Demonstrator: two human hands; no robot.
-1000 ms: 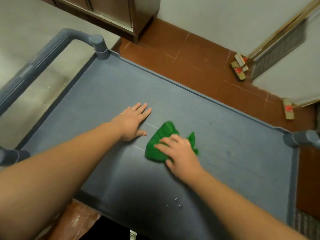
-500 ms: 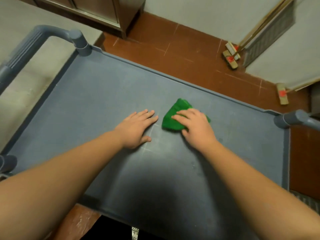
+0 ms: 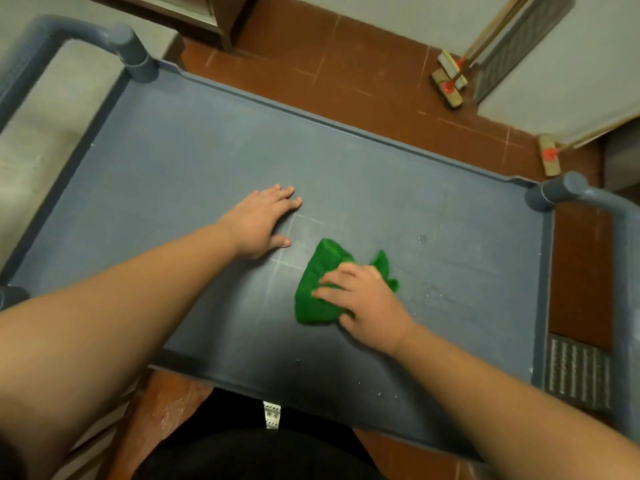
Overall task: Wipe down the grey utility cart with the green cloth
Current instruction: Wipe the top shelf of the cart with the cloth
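The grey utility cart [image 3: 180,161] fills the view, its flat top shelf facing me. A crumpled green cloth [image 3: 320,282] lies on the shelf a little right of the middle. My right hand [image 3: 367,303] presses down on the cloth with fingers spread and fairly straight, covering its right half. My left hand [image 3: 263,220] rests flat on the bare shelf to the left of the cloth, fingers together and pointing away from me. A few small droplets or specks dot the shelf to the right of the cloth.
Cart handles rise at the far left corner [image 3: 131,50] and the right corner [image 3: 564,192]. Brooms [image 3: 448,83] lean on the wall beyond the cart over red floor tiles. A metal floor grate [image 3: 575,375] lies at the right. A cabinet base stands at the top.
My right hand has slid the green cloth back toward me and slightly right across the shelf. My left hand stays flat in about the same spot. The view has tilted down.
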